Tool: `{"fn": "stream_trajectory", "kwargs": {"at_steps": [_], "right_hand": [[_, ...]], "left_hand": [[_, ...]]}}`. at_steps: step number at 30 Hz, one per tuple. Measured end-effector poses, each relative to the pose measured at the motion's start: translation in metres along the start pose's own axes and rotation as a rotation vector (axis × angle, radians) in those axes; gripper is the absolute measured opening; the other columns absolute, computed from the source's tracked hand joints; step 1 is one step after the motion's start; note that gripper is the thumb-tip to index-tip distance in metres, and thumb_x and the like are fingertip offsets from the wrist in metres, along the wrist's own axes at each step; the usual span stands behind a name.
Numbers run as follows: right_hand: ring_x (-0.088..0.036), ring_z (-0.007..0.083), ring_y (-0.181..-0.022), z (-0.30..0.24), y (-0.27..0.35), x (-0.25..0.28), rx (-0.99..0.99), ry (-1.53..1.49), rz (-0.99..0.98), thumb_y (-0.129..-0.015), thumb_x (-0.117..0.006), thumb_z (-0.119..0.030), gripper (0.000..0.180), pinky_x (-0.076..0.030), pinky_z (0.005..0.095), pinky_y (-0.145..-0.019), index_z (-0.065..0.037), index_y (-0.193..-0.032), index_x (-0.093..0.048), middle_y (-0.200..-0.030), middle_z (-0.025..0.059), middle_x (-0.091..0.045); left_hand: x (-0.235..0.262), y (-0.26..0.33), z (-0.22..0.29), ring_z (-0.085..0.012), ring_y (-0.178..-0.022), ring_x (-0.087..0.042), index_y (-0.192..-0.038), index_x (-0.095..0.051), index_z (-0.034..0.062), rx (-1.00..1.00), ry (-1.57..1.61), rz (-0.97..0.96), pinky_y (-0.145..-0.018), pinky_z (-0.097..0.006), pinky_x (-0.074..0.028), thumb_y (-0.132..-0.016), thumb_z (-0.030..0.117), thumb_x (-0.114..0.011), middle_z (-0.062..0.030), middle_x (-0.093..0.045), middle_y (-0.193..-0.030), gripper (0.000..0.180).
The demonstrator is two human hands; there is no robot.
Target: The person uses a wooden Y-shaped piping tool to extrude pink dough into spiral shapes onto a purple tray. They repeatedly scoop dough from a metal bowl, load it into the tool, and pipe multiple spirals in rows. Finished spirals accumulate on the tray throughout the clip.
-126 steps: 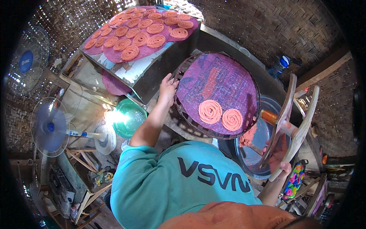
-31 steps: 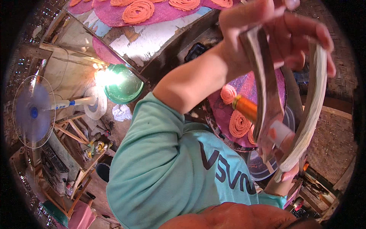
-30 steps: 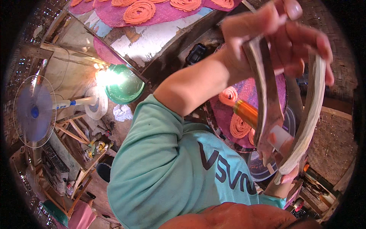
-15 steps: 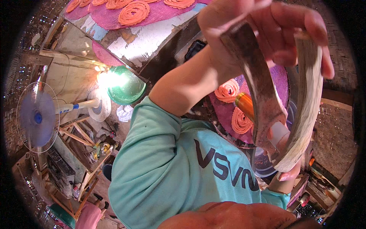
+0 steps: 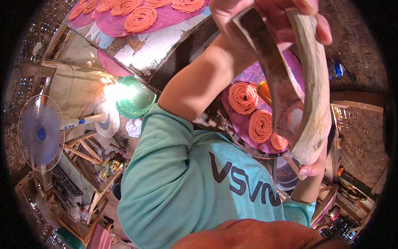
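A wooden two-handled press, with a pale handle [image 5: 311,79] and a dark handle [image 5: 271,62], is raised in front of my chest. My left hand [image 5: 265,20] grips the upper ends of both handles, its fingers bent round the pale one. At the lower end my right hand [image 5: 313,168] is closed on the press, mostly hidden behind the wood. An orange tube [image 5: 264,92] shows partly behind the dark handle. Below the press, coiled orange dough spirals [image 5: 243,98] lie on a round tray covered with purple mesh [image 5: 236,130].
More orange spirals [image 5: 141,18] lie on pink mesh at the upper left. A green bowl [image 5: 134,97] glares with light beside a standing fan [image 5: 40,133]. Below the tray is a clear tub [image 5: 286,176]. Woven walls [image 5: 356,149] stand at the right.
Both hands and the press have shifted left. The handles' upper ends are closer together. More of the spirals on the round tray shows, including part of another one at its lower edge.
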State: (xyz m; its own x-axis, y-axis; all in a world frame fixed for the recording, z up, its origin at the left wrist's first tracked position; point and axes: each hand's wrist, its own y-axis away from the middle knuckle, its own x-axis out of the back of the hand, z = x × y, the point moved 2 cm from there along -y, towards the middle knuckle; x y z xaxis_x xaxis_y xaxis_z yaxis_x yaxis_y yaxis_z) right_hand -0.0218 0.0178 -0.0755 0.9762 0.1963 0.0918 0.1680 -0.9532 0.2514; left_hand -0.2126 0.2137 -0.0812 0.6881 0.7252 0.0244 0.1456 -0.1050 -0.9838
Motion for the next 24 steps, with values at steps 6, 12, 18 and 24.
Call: {"fn": "stream_trajectory", "kwargs": {"at_steps": [6, 12, 18, 24], "right_hand": [[-0.059, 0.0186, -0.088, 0.014, -0.022, -0.015, 0.032, -0.131, -0.046, -0.043, -0.083, -0.03, 0.092, -0.045, 0.0271, -0.077, 0.013, -0.117, -0.047, -0.104, 0.0123, -0.06], [-0.059, 0.0204, -0.093, 0.02, -0.033, -0.02, 0.033, -0.19, -0.027, -0.047, -0.082, -0.026, 0.088, -0.045, 0.0293, -0.082, 0.012, -0.118, -0.047, -0.107, 0.0135, -0.06], [-0.058, 0.0217, -0.099, 0.024, -0.039, -0.027, 0.003, -0.262, -0.071, -0.048, -0.081, -0.025, 0.088, -0.043, 0.0307, -0.087, 0.011, -0.12, -0.046, -0.111, 0.0145, -0.059], [-0.058, 0.0224, -0.098, 0.028, -0.041, -0.033, 0.002, -0.279, -0.101, -0.049, -0.079, -0.025, 0.087, -0.044, 0.0306, -0.087, 0.012, -0.12, -0.047, -0.11, 0.0155, -0.059]], "left_hand": [[-0.047, -0.01, 0.035, -0.035, -0.103, -0.055, -0.121, -0.048, 0.0093, 0.183, -0.437, 0.715, -0.088, -0.054, -0.044, -0.094, 0.046, -0.04, -0.0132, -0.06, -0.102, 0.046], [-0.079, 0.071, 0.025, -0.0283, -0.104, -0.059, -0.111, -0.056, -0.0086, 0.701, -1.726, 1.371, -0.082, -0.03, -0.046, -0.096, 0.053, -0.029, -0.0141, -0.066, -0.102, 0.069], [-0.112, 0.126, 0.018, -0.0164, -0.098, -0.055, -0.116, -0.053, 0.0, 0.759, -1.809, 1.422, -0.094, -0.03, -0.033, -0.1, 0.038, -0.037, -0.0084, -0.068, -0.096, 0.045], [-0.122, 0.133, 0.016, -0.0161, -0.105, -0.049, -0.119, -0.052, 0.0005, 0.752, -1.788, 1.418, -0.099, -0.032, -0.027, -0.1, 0.038, -0.035, -0.0075, -0.061, -0.109, 0.046]]}}
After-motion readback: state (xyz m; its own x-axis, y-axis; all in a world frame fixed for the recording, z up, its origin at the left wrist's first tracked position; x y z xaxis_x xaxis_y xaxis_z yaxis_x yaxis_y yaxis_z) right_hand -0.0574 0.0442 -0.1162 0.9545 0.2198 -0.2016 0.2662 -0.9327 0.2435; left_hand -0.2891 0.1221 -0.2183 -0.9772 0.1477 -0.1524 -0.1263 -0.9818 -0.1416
